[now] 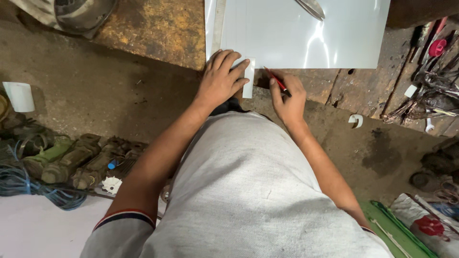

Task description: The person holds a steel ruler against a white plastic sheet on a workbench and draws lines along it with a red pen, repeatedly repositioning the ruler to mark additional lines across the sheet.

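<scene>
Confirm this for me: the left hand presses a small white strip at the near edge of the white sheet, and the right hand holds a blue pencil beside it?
Not quite. The head view shows the pencil in the right hand is red, not blue. The rest holds: the left hand presses the small white strip at the near edge of the white sheet.

I am seeing a light grey, faintly speckled T-shirt covering the torso. Its short sleeves are ending in ribbed cuffs striped dark blue, red and white. Both forearms and hands are showing bare, ringless, without gloves.
</scene>
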{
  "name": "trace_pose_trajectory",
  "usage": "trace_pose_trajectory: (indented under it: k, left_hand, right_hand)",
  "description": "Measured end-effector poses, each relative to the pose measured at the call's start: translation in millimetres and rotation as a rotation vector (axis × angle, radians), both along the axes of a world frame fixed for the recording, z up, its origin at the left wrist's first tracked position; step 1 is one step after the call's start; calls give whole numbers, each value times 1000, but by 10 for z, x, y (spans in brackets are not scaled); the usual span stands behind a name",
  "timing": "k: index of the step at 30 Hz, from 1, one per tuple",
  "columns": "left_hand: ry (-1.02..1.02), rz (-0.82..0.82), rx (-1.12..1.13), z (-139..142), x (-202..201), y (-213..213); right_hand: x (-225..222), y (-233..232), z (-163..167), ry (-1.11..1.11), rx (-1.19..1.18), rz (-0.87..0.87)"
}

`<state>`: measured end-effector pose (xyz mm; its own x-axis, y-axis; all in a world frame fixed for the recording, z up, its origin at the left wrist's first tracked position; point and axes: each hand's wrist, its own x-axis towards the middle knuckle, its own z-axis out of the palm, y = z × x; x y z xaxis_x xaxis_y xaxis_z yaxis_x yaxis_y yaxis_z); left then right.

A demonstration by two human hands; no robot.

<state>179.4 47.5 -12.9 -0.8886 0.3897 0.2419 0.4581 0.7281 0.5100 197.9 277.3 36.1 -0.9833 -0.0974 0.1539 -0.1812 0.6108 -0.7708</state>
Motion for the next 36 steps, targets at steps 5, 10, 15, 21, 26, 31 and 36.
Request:
trace_pose_trajectory:
  k: [5, 10, 15, 21, 26, 31, 36]
  left_hand:
    - [-18, 5, -52, 7, 3, 19]
    - [-8, 8, -103, -12, 18, 55]
    - [15, 4, -176, -29, 19, 71]
    - [30, -11, -194, -8, 2, 45]
    - [3, -29, -183, -8, -151, 14]
    - [13, 12, -159, -122, -755, 24]
    - [69, 99, -137, -276, -1501, 10]
  right_hand:
    - [-50, -91, 16, -11, 14, 9]
    - [-175, -176, 6, 41, 75, 66]
    - [-194, -171, 105, 31, 200, 142]
    - [-236, -226, 203, -18, 201, 136]
    - [-388, -119, 208, -340, 51, 27]
    - [-746, -151, -72, -120, -209, -90]
    - [-787, -129, -307, -25, -212, -74]
